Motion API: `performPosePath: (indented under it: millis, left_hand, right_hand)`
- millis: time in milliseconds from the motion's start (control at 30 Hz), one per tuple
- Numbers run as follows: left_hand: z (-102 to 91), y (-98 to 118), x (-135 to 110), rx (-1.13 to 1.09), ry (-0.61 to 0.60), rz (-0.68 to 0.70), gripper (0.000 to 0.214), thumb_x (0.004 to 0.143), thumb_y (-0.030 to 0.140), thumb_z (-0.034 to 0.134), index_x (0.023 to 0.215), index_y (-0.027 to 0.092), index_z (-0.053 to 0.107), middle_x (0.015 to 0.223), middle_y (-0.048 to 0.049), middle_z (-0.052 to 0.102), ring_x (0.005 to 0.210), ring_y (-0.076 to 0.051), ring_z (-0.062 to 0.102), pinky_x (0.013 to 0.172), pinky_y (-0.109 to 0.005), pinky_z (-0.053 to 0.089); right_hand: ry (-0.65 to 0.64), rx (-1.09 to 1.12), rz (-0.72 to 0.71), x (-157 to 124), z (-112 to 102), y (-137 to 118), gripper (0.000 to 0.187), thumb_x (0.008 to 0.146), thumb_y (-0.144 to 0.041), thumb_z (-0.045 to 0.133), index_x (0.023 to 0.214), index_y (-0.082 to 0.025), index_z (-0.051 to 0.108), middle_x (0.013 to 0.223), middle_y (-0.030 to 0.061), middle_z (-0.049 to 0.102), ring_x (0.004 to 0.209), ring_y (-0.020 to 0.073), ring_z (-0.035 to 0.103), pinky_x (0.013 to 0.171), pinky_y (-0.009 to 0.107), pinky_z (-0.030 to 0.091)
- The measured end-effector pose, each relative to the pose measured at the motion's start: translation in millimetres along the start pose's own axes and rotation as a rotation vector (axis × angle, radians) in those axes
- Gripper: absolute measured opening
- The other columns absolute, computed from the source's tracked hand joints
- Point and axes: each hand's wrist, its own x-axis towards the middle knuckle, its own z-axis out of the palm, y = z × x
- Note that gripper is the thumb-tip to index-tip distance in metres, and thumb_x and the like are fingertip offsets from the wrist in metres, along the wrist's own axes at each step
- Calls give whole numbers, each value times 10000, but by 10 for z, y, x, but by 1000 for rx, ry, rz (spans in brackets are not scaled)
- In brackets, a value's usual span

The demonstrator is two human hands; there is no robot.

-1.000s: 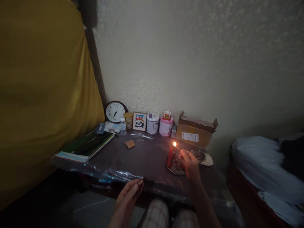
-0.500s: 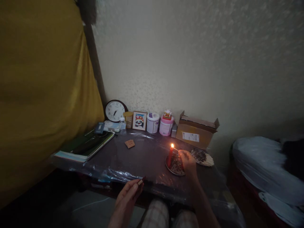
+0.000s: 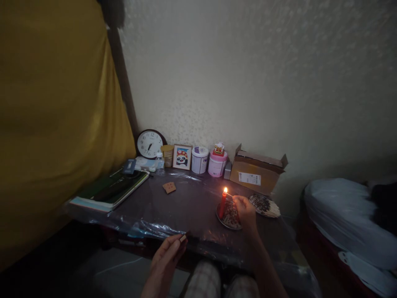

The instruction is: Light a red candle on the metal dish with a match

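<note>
A red candle [image 3: 223, 203] stands upright on a round metal plate [image 3: 233, 227] strewn with dark bits, and a flame burns at its top. My right hand [image 3: 245, 209] pinches a thin matchstick [image 3: 229, 194], whose tip meets the flame. Near the table's front edge, my left hand [image 3: 167, 252] has its fingers closed on a small flat dark piece with a pale edge [image 3: 182, 238]; its exact kind is unclear. Behind my right hand lies a second plate [image 3: 259, 203] holding dark bits and a bundle of pale sticks [image 3: 273, 210].
Along the wall stand a clock [image 3: 150, 144], a jar [image 3: 168, 156], a panda picture [image 3: 182, 157], a white tin [image 3: 199, 160], a pink tin [image 3: 217, 164] and a cardboard box [image 3: 256, 171]. Brown cards [image 3: 169, 187] and books [image 3: 113, 190] lie on the plastic-covered table [image 3: 192, 207].
Hardly anything differs. The view has shifted very slightly; the matchstick stays at the candle's flame and my left hand keeps its hold.
</note>
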Motion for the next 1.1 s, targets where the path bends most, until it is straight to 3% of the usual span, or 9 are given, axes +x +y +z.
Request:
performPosePath:
  millis: [467, 833, 1100]
  left_hand:
    - [-48, -53, 26, -20, 5, 8, 262, 645, 327, 747, 841, 155, 727, 925, -104, 734, 953, -253, 643, 988, -413, 402]
    - [-69, -60, 38, -42, 12, -12, 259, 637, 333, 754, 834, 167, 728, 917, -87, 740, 957, -243, 645, 1000, -393, 396]
    - [-46, -27, 14, -17, -8, 2, 249, 661, 333, 735, 844, 164, 730, 930, -92, 730, 965, -247, 631, 997, -409, 392]
  right_hand:
    - [-3, -5, -6, 22, 6, 10, 244, 655, -420, 635, 705, -183, 664, 652, 31, 665, 598, 192, 604, 582, 297, 479]
    - [0, -19, -22, 36, 6, 23, 222, 667, -408, 624, 705, -192, 658, 679, 33, 668, 607, 195, 603, 597, 307, 481]
    - [14, -10, -7, -6, -7, -102, 237, 643, -429, 646, 681, -195, 657, 631, 28, 664, 590, 202, 604, 562, 299, 459]
